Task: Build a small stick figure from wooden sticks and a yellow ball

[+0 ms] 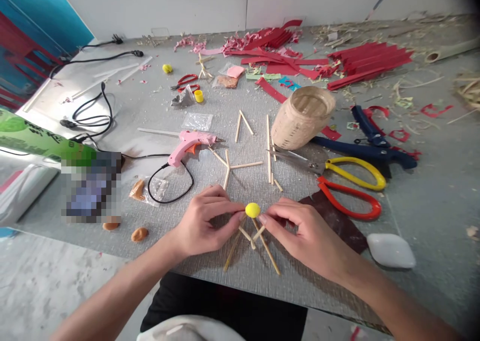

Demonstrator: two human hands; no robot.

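A small figure of thin wooden sticks (268,253) with a yellow clay ball (252,210) at its top stands near the table's front edge. My left hand (212,218) pinches a stick at the figure's left side, just beside the ball. From the other side my right hand (296,226) pinches a stick close to the ball. The fingertips cover the stick ends. Beyond my hands lies another joined stick shape (228,167), with a pink glue gun (191,143) to its left. Scissors with red and yellow handles (326,173) lie to the right.
A woven bamboo jar (302,118) stands behind the scissors, near blue-handled pliers (369,143). Red paper strips (369,63) and shavings litter the back. Black cables (93,111) run along the left. A white rounded case (391,250) and orange clay lumps (139,234) lie nearer.
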